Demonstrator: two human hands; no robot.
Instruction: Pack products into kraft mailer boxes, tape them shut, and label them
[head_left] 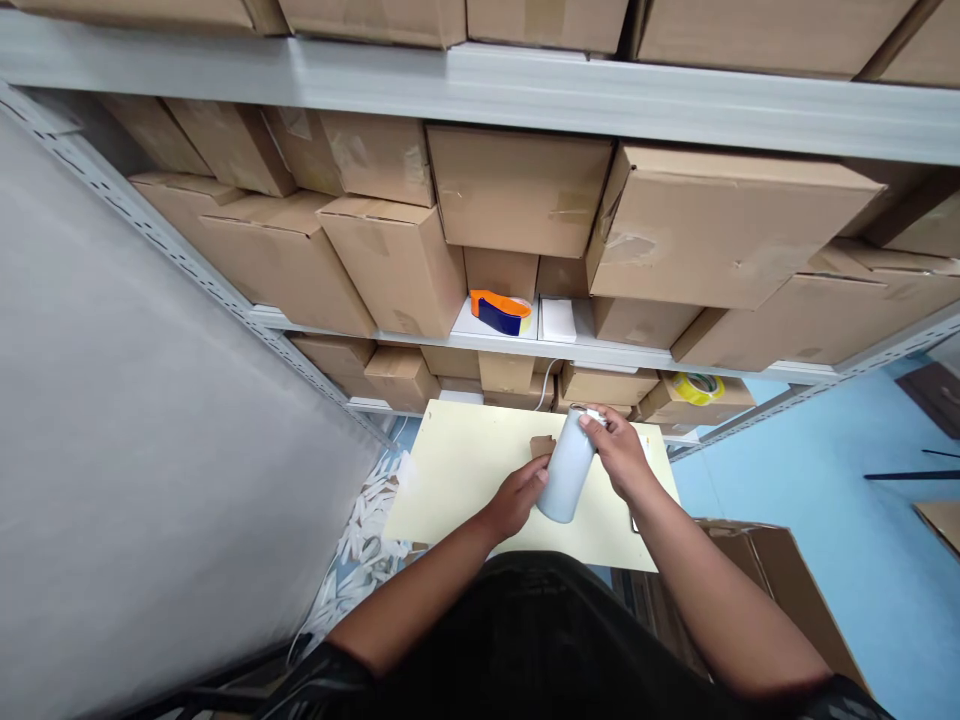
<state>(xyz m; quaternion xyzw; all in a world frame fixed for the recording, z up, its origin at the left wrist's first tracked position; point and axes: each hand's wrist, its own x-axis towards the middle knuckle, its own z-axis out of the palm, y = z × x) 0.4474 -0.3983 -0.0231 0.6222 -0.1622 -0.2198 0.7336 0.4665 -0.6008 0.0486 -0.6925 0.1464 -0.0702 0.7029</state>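
Observation:
A white cylinder [568, 470], like a tumbler or canister, is tilted between my two hands above a pale yellow tabletop [457, 460]. My left hand [519, 495] is closed around its lower left side. At its upper end, my right hand [615, 445] grips the rim, with the thumb near a small white piece [596, 415] that I cannot make out clearly. Just behind the cylinder lies a small brown cardboard piece [541, 446], partly covered. A dark-edged object [634, 522] shows beside my right forearm, mostly hidden.
Metal shelves [480, 85] packed with cardboard boxes [525, 185] rise in front. An orange and blue tape dispenser [501, 312] sits on the middle shelf; a yellow tape roll [697, 388] rests on a lower box. White paper strips [367, 530] lie at left. An open carton [787, 590] stands at right.

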